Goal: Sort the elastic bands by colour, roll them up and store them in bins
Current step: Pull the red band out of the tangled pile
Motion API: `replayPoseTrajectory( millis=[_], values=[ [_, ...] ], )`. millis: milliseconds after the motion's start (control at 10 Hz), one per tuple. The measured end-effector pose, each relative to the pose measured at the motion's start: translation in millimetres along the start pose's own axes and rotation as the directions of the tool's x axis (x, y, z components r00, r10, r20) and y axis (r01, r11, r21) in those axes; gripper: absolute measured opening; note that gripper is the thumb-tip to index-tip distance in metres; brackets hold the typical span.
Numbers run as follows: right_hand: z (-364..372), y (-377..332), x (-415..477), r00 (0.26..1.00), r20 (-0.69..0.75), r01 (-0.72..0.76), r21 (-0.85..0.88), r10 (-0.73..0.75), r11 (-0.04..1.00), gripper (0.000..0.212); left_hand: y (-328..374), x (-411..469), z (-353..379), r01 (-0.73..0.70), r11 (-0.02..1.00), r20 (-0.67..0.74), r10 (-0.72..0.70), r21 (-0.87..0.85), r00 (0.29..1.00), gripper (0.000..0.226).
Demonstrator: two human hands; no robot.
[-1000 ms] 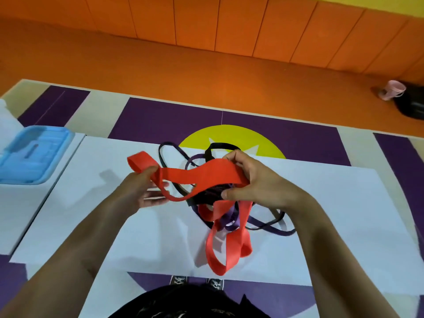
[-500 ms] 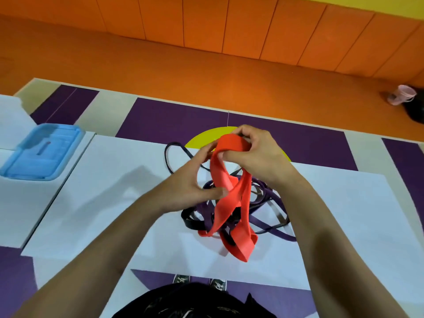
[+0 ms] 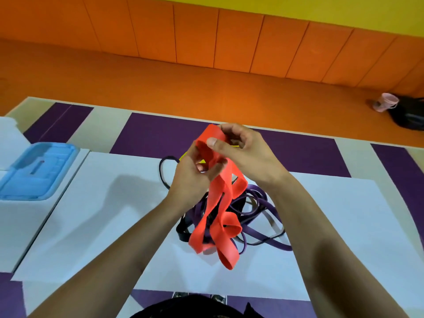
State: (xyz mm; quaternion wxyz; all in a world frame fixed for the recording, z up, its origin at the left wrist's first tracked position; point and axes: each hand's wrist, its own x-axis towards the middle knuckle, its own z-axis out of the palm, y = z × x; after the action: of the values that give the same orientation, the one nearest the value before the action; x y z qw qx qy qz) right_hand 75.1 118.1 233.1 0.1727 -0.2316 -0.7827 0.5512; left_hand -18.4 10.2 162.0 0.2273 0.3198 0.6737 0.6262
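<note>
The red band (image 3: pixel 221 198) is lifted above the table, its top fold pinched between the thumb and fingers of the right hand (image 3: pixel 247 154). The left hand (image 3: pixel 190 180) curls round it just below. Its loose loops hang beneath both hands, over a tangle of purple bands (image 3: pixel 259 200) and a black band (image 3: pixel 183 232) on the white sheet (image 3: pixel 103 214). A blue bin (image 3: pixel 36 171) sits far left.

Nothing legible is showing: no words, labels, brands or numbers on the red band (image 3: pixel 226 193) or the blue container (image 3: pixel 34 175).
</note>
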Motion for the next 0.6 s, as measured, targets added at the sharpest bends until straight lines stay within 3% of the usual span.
replayPoseTrajectory(
  millis=[100,200,300,400,500,600],
  values=[
    [-6.1,15.2,7.1,0.986,-0.146,0.062,-0.144,-0.084,0.988,0.011,-3.7,1.1,-6.2,-0.009,0.997,0.006,0.009,0.08,1.0,0.02],
    [-8.3,40.1,9.4,0.957,-0.288,-0.002,0.063,0.02,0.998,0.02,-5.3,-2.3,-8.4,0.03,0.998,0.025,-0.031,0.053,0.999,0.01],
    [5.1,84.7,8.3,0.963,-0.067,-0.238,0.253,0.262,0.938,0.062,3.1,-2.3,-6.6,0.076,0.995,-0.015,-0.077,-0.059,0.997,0.011],
    [19.0,128.8,0.5,0.924,-0.008,-0.364,0.285,0.381,0.887,0.059,22.0,3.2,-7.8,0.103,0.954,-0.08,-0.131,-0.282,0.988,0.017],
    [26.6,152.7,-13.4,0.855,0.074,-0.497,0.4,0.513,0.77,0.047,37.8,11.3,-15.5,0.08,0.908,-0.117,-0.14,-0.412,0.983,0.014],
    [32.7,165.2,-17.6,0.664,0.376,-0.743,0.23,0.646,0.629,0.056,48.3,22.9,-21.0,0.04,0.885,-0.179,-0.138,-0.465,0.974,0.008]
  ],
)
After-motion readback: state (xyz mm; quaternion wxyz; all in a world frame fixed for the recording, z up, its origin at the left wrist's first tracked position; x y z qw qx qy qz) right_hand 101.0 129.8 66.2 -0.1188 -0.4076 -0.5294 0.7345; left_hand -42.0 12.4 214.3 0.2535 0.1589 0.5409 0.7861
